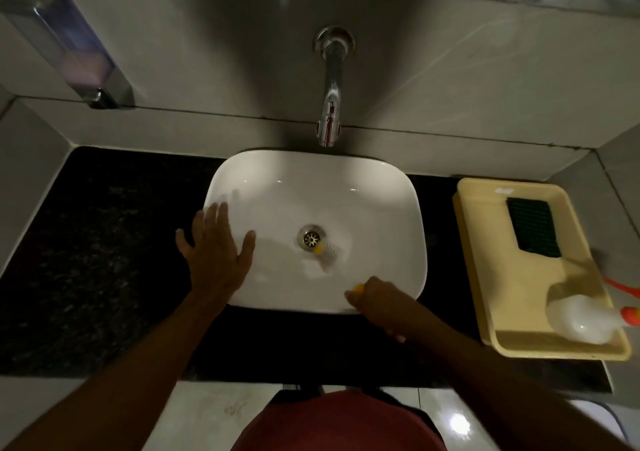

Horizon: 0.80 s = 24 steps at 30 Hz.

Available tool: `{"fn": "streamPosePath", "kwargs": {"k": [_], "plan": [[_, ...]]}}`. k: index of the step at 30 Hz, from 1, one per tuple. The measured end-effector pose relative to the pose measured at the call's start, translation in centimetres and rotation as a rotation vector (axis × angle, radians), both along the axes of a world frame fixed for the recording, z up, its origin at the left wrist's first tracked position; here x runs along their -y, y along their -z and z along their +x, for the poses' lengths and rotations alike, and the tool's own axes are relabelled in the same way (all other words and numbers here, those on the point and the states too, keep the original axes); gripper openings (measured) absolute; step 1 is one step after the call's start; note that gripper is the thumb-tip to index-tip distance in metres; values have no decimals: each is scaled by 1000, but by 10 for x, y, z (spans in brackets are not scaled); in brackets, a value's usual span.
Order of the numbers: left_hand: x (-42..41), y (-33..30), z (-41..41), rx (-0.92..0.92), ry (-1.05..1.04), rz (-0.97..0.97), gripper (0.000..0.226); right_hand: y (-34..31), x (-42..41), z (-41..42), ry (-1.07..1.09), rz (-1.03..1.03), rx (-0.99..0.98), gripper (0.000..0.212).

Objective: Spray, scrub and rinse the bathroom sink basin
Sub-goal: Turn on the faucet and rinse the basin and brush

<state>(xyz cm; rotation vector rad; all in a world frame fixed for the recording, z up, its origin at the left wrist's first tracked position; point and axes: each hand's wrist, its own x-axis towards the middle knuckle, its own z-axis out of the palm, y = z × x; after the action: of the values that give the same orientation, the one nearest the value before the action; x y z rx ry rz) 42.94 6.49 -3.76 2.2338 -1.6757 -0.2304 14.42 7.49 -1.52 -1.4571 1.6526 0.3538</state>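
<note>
The white sink basin (381, 208) sits on a black counter, its metal drain (311, 238) in the middle. My left hand (216, 253) lies flat with fingers spread on the basin's left rim. At the basin's front edge my right hand (379, 303) is closed on the yellow handle of a small brush (327, 253). The brush head is blurred and sits just right of the drain. The chrome faucet (329, 115) comes out of the wall above the basin; no water shows.
A yellow tray (485, 277) stands right of the basin on the counter (104, 260). It holds a green scrub pad (533, 225) and a white spray bottle (581, 319) with an orange trigger. A soap dispenser (69, 49) hangs on the left wall.
</note>
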Motion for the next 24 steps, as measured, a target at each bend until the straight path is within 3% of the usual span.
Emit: {"fn": "streamPosePath", "kwargs": {"k": [2,4,7,8,12,15,18,24], "plan": [[33,-47,-44,-362,109,-253,73,-2,1,2,109,52,102,44],[75,-103,-94,-722,191,-426,84,-7,6,-4,283,132,245,51],[132,-175,-145,-984,83,-400,106,-7,0,-15,401,133,394,52],[146,-189,-154,-995,29,-343,110,-5,-5,-16,423,116,428,50],[166,-189,-162,-746,-172,-292,100,3,-15,-13,598,16,643,38],[170,-170,-165,-936,-275,-189,99,2,-17,-10,682,-4,668,34],[177,-162,-163,-1044,-296,-229,100,3,-13,-6,763,62,627,38],[186,-138,-147,-960,-203,-357,98,3,-8,5,939,219,642,46]]}}
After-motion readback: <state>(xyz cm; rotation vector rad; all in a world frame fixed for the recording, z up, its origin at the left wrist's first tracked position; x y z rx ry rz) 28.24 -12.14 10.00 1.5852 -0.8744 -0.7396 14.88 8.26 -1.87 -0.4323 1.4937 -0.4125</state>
